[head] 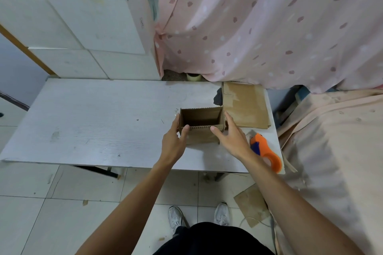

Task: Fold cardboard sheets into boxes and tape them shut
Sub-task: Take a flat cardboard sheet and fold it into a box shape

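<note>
Desk [93, 120]: white, long side running left to right; white foam blocks [93, 16] are stacked behind its left end.

Left grip [173, 141]: fingers straight and spread, laid flat on the outer left wall of the box [202, 136]; thumb resting on the near wall's top edge; apart, pressing only, not clamped.

Box: upright on the right half of the desk, mouth open upward; long axis left to right, so each grip brackets one short end and both are equally near; the underside is hidden, so whether it is taped cannot be determined.

Right grip [230, 137]: mirror condition; fingers straight along the outer right wall, thumb on the near wall; apart, holding nothing closed.

Flat cardboard sheets [246, 105]: stacked just behind the right grip.

Tape dispenser [266, 151]: orange, lying on the desk just right of the right grip; for the taping step the right grip is judged the nearer one.
</note>
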